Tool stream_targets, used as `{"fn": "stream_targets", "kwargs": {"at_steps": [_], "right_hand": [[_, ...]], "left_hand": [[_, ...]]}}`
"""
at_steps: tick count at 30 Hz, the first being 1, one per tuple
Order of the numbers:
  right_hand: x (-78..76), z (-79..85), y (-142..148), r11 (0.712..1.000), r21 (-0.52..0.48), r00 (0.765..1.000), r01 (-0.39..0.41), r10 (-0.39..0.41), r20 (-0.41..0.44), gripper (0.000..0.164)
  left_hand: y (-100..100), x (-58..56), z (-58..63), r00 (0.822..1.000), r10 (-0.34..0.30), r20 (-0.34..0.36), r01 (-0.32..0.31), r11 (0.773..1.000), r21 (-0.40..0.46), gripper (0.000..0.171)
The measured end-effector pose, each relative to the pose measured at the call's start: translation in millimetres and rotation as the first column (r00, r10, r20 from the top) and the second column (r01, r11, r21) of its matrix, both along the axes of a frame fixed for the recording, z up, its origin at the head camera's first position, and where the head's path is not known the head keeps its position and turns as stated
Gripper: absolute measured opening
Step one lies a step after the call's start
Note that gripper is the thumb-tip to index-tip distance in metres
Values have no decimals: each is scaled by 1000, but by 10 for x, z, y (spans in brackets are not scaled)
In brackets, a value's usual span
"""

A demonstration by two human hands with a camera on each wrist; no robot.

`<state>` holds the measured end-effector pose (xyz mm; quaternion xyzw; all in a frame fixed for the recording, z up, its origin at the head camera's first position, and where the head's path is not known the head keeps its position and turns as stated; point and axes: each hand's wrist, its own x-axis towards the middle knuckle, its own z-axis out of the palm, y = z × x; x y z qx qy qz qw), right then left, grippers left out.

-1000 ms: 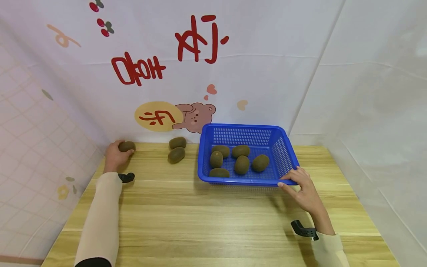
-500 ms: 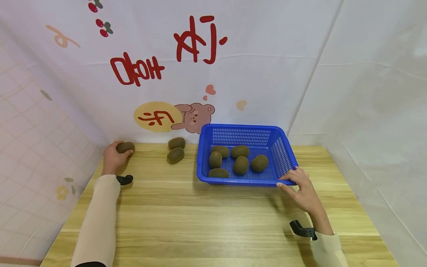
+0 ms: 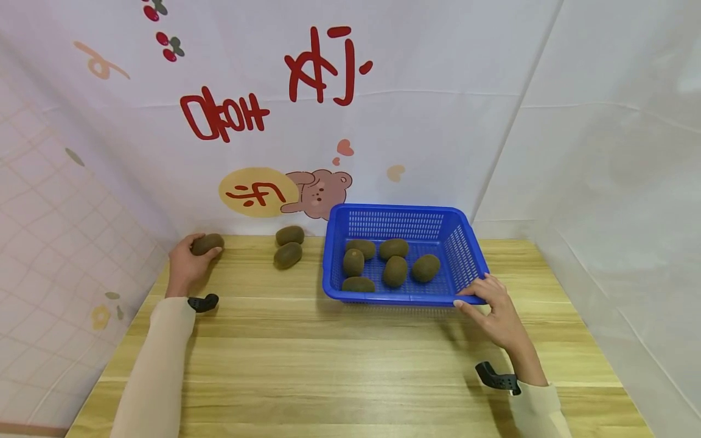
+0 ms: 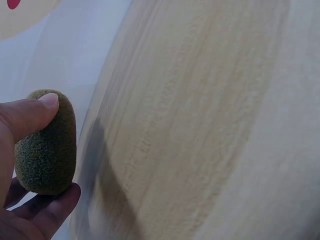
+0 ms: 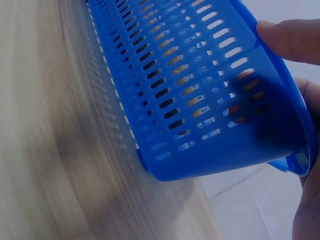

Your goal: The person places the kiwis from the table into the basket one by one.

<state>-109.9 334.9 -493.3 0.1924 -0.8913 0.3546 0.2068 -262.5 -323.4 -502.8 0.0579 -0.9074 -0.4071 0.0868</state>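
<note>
Near the table's back left corner, my left hand (image 3: 188,263) grips a brown fuzzy kiwi (image 3: 208,244). The left wrist view has the thumb across that kiwi (image 4: 47,150) and fingers beneath it. My right hand (image 3: 497,313) pinches the front right corner of a blue slotted basket (image 3: 400,298), thumb outside the rim and fingers inside. Several kiwis (image 3: 395,271) lie inside the basket. In the right wrist view, the basket wall (image 5: 200,100) stands on the table, the kiwis partly showing through its slots.
Two more kiwis, one behind (image 3: 290,235) and one in front (image 3: 288,255), lie on the wooden table (image 3: 328,377) left of the basket. A white printed cloth (image 3: 438,121) rises behind the table and at both sides.
My left hand has drawn slightly toward the front, and the kiwi in it appears a little raised and tilted. The right hand and basket have stayed in place.
</note>
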Motion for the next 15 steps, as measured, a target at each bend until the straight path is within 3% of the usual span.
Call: {"fn": "stream_targets", "kwargs": {"at_steps": [10,15], "right_hand": [[6,-7,-6,1000,1,1000,-2,2,-7,28],[7,2,-7,1000,-4,1000,-6,6,-3,27]], "left_hand": [[44,105,-30,997,-22,-79,22,1000,6,66],[103,171,-26,996,-28,-80,31,999,33,67]]}}
